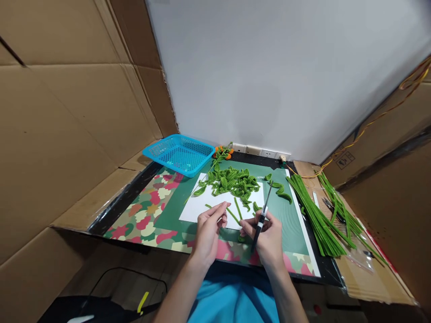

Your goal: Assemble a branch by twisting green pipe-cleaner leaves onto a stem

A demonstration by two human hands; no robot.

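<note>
Fuzzy green strip (pixel 233 216): between left hand (pixel 209 233) and right hand (pixel 270 234), over the white sheet (pixel 190 213), slanting down from left fingertips toward right ones. Probably very light, soft pile on a bendable core; likely grippy on skin, not slippery. Not brittle, but apt to kink if squeezed mid-length. Best taken by the ends, light pinch, free length kept straight. Similar second strip (pixel 238 208) just beside.

Looped green leaves (pixel 232 181): heaped beyond, mostly on the sheet. Likely light and springy too, prone to snagging on neighbours and flattening under pressure. Better lifted singly, by the narrow tip.

Left hand: fingers curled inward, forefinger and thumb drawn close, tips next to the strip's upper end. Real pinch or mere contact: can't tell from this angle.

Right hand: wrapped around a slim dark tool (pixel 258 232), point angled up and away, just past the sheet's right edge. Thumb and forefinger tips also close together at the strip's lower end; seemingly pinching, partly masked. Tool type unclear; thin and rigid-looking, so keep the point clear of left fingers.

Long green stems (pixel 316 224) bundled at right of the worktop (pixel 333 270). Blue basket (pixel 192 173) at back left.
</note>
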